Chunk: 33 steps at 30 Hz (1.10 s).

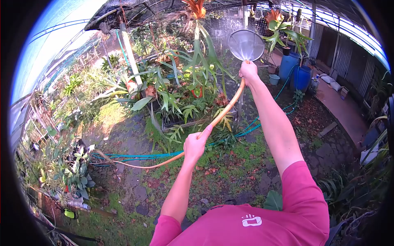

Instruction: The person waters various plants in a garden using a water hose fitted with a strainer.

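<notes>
My right hand (248, 71), at the end of a stretched-out arm, is closed round the end of an orange hose (223, 111). Water fans out from that end as a round, pale spray (246, 44) in front of the hanging plants. Lower and to the left, my left hand (195, 145) is wrapped round the same hose, with the thumb lying along it. Behind my left hand the hose runs down to the left over the ground. Staghorn ferns (201, 53) with long green fronds hang just left of the spray.
Teal hoses (164, 156) cross the ground. Blue barrels (302, 78) and a small pale bucket (274, 79) stand at the right. Potted plants (78, 168) are at the left, and a wooden post (130, 53) rises among the plants. A paved walkway (340, 108) runs along the right.
</notes>
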Each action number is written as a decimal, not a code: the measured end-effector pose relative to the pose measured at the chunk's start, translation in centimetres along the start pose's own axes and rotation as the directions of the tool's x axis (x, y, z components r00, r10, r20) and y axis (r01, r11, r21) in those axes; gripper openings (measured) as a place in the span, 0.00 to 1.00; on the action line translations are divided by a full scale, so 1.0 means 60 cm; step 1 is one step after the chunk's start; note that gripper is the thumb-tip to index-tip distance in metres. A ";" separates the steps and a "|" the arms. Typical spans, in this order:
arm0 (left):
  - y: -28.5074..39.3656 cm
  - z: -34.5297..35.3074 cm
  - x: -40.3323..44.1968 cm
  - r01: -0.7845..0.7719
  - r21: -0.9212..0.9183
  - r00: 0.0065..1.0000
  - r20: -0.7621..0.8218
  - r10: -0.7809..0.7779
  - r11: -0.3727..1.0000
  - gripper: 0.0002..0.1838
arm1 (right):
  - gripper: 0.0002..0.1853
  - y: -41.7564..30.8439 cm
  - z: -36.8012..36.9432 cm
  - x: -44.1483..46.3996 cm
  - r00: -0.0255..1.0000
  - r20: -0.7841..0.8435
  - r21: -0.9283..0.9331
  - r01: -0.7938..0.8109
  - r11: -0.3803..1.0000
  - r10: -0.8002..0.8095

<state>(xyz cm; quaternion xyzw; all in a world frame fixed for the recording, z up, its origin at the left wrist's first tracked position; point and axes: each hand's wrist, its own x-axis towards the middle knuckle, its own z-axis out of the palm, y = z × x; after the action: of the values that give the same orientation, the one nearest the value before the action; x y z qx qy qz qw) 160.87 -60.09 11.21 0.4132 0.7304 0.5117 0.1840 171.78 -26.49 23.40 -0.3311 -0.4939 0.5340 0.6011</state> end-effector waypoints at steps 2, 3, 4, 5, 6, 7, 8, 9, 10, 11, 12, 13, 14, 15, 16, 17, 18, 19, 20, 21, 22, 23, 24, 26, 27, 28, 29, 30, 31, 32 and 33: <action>-0.002 -0.004 -0.004 0.018 -0.001 1.000 0.005 -0.018 1.000 0.39 | 0.03 0.014 0.004 0.000 0.997 -0.074 -0.026 -0.005 1.000 0.003; -0.001 -0.005 -0.004 0.025 -0.004 1.000 0.007 -0.025 1.000 0.39 | 0.03 0.015 0.004 -0.002 0.994 -0.112 -0.039 -0.006 0.999 0.001; 0.000 -0.006 -0.005 0.029 0.015 1.000 0.004 -0.029 0.999 0.39 | 0.04 0.015 -0.002 -0.004 0.992 -0.122 -0.074 -0.044 0.996 0.035; 0.001 -0.006 -0.006 0.035 0.034 0.999 0.002 -0.035 0.999 0.39 | 0.04 0.020 -0.006 -0.008 0.993 -0.114 -0.087 -0.041 0.995 0.031; 0.003 -0.005 -0.006 0.038 0.053 0.999 0.001 -0.038 0.998 0.39 | 0.04 0.022 -0.009 -0.010 0.994 -0.106 -0.099 -0.036 0.994 0.026; 0.001 -0.003 -0.005 0.034 0.055 0.999 0.005 -0.034 0.998 0.39 | 0.04 0.024 -0.013 -0.010 0.995 -0.102 -0.109 -0.030 0.994 0.019; -0.003 0.002 -0.006 0.028 0.058 1.000 0.012 -0.028 0.998 0.39 | 0.04 0.024 -0.017 -0.009 0.996 -0.085 -0.117 -0.014 0.993 0.004; -0.003 0.006 -0.005 0.021 0.060 1.000 0.019 -0.023 0.998 0.39 | 0.03 0.019 -0.019 -0.007 0.995 -0.095 -0.105 -0.016 0.994 0.006; 0.000 0.007 -0.003 0.020 0.050 1.000 0.019 -0.021 0.999 0.39 | 0.03 0.013 -0.019 -0.004 0.995 -0.103 -0.093 -0.019 0.995 0.009; 0.005 0.006 -0.004 0.021 0.042 1.000 0.017 -0.022 0.999 0.39 | 0.03 0.010 -0.018 -0.003 0.994 -0.110 -0.081 -0.024 0.996 0.015; 0.006 0.005 -0.005 0.024 0.035 1.000 0.015 -0.025 0.999 0.39 | 0.03 0.005 -0.016 -0.005 0.993 -0.116 -0.086 -0.030 0.996 0.019; 0.005 0.003 -0.004 0.022 0.027 1.000 0.014 -0.022 0.999 0.38 | 0.03 0.009 -0.010 -0.002 0.993 -0.114 -0.109 -0.042 0.993 0.029; 0.004 0.000 -0.002 0.017 0.019 1.000 0.014 -0.018 1.000 0.38 | 0.03 0.011 -0.004 0.003 0.993 -0.113 -0.131 -0.053 0.990 0.038; 0.004 -0.002 -0.001 0.011 0.010 1.000 0.015 -0.011 1.000 0.38 | 0.04 0.016 -0.002 0.015 0.993 -0.113 -0.154 -0.062 0.986 0.045; -0.001 -0.003 0.001 0.008 -0.008 1.000 0.011 -0.008 1.000 0.37 | 0.06 0.028 0.003 0.026 0.993 -0.107 -0.201 -0.065 0.977 0.044; -0.002 -0.004 -0.001 0.007 -0.004 1.000 0.010 -0.007 1.000 0.37 | 0.07 0.038 0.006 0.036 0.994 -0.086 -0.200 -0.088 0.976 0.072; -0.003 -0.006 -0.002 0.005 0.000 1.000 0.006 -0.005 1.000 0.37 | 0.08 0.038 0.009 0.030 0.993 -0.086 -0.184 -0.093 0.978 0.079; -0.005 -0.008 -0.002 0.003 0.003 1.000 0.001 -0.003 1.000 0.37 | 0.08 0.037 0.012 0.024 0.993 -0.085 -0.168 -0.097 0.981 0.084; -0.008 -0.009 -0.001 0.009 0.005 1.000 0.001 -0.009 1.000 0.37 | 0.08 0.036 0.015 0.018 0.990 -0.113 -0.142 -0.098 0.985 0.082; -0.012 -0.008 0.000 0.015 0.005 1.000 -0.001 -0.015 1.000 0.37 | 0.08 0.035 0.017 0.010 0.987 -0.140 -0.116 -0.097 0.988 0.081; -0.014 -0.006 0.002 0.021 0.006 1.000 -0.002 -0.021 1.000 0.37 | 0.08 0.032 0.018 0.005 0.983 -0.167 -0.091 -0.096 0.991 0.080; -0.013 -0.006 0.002 0.023 0.016 1.000 -0.006 -0.023 1.000 0.37 | 0.07 0.027 0.017 0.000 0.984 -0.161 -0.088 -0.092 0.992 0.077; -0.010 -0.004 0.002 0.026 0.028 1.000 -0.009 -0.026 0.999 0.37 | 0.07 0.025 0.015 -0.001 0.985 -0.157 -0.083 -0.089 0.993 0.075; -0.006 0.001 0.004 0.024 0.040 1.000 -0.009 -0.024 0.999 0.37 | 0.05 0.018 0.009 0.000 0.985 -0.162 -0.069 -0.068 0.995 0.056; -0.004 0.004 0.006 0.020 0.043 1.000 -0.005 -0.020 0.999 0.38 | 0.04 0.012 0.006 0.000 0.984 -0.173 -0.058 -0.051 0.997 0.040; -0.001 0.007 0.008 0.014 0.046 1.000 0.001 -0.014 0.999 0.38 | 0.04 0.006 0.001 0.000 0.982 -0.187 -0.048 -0.033 0.998 0.023; 0.004 0.009 0.008 0.014 0.061 1.000 0.003 -0.014 0.998 0.38 | 0.03 0.001 -0.004 -0.002 0.983 -0.183 -0.059 -0.029 0.998 0.018; 0.014 0.012 0.007 0.010 0.076 1.000 0.010 -0.011 0.997 0.38 | 0.03 0.001 -0.012 0.002 0.983 -0.183 -0.070 -0.024 0.997 0.011; 0.023 0.017 0.006 0.003 0.089 1.000 0.022 -0.005 0.996 0.39 | 0.03 -0.004 -0.027 0.004 0.982 -0.187 -0.083 -0.017 0.996 0.001; 0.029 0.024 0.005 -0.008 0.101 0.999 0.035 0.004 0.995 0.39 | 0.03 0.008 -0.041 0.024 0.985 -0.173 -0.108 -0.009 0.994 -0.010; 0.032 0.029 0.003 -0.019 0.114 0.999 0.049 0.013 0.993 0.39 | 0.05 -0.004 -0.052 0.016 0.991 -0.130 -0.155 -0.039 0.987 0.019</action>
<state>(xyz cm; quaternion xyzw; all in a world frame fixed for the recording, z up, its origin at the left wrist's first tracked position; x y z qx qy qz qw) 162.76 -58.63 12.27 0.4409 0.7506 0.4605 0.1735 174.77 -25.20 22.91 -0.4184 -0.4899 0.4795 0.5958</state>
